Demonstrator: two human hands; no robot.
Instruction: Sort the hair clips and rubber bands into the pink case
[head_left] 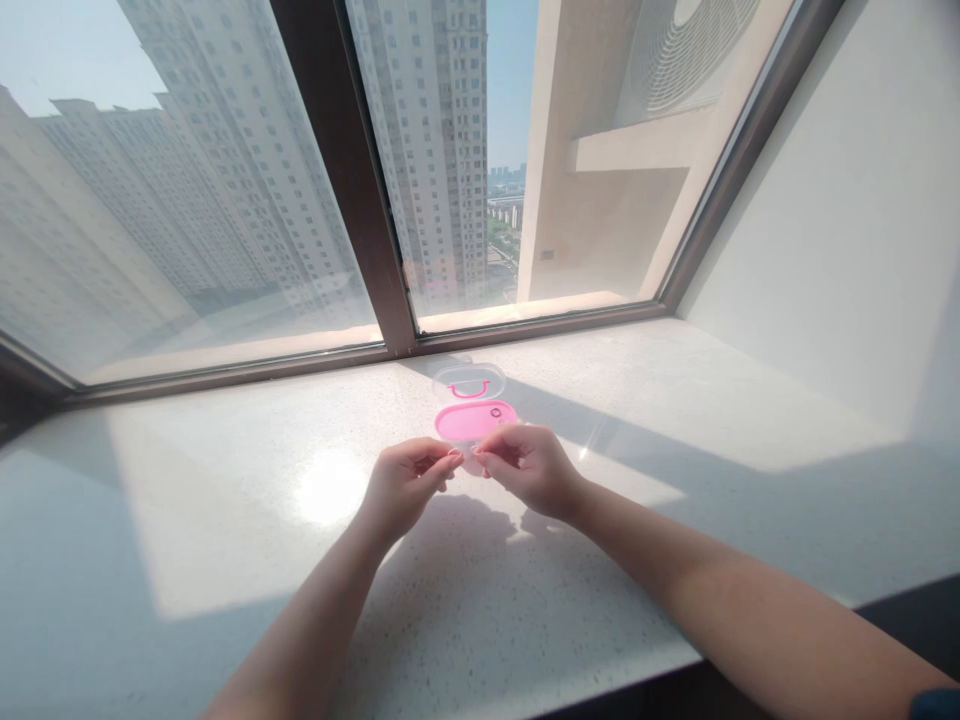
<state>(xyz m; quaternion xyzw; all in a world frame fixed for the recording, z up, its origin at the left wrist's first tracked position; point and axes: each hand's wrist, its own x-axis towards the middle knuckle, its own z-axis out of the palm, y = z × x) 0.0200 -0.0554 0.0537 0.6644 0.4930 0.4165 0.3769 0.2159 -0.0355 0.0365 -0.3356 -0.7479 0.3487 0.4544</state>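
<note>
A small pink case (pixel 474 420) lies open on the white windowsill (pixel 675 400), just in front of the window frame (pixel 360 200). Its clear lid (pixel 469 380), with a pink handle on it, is tipped back toward the glass. A tiny ring sits on the pink tray, near its right end.

Both hands are just in front of the case, close together, fingertips almost meeting. The left hand (pixel 405 485) has thumb and forefinger pinched narrow; the right hand (pixel 529 465) is pinched the same way, its fingers at the case's near edge. Whether something thin is held between them is too small to tell.

Sunlight falls across the sill, and tall apartment blocks (pixel 427 150) show through the window.
</note>
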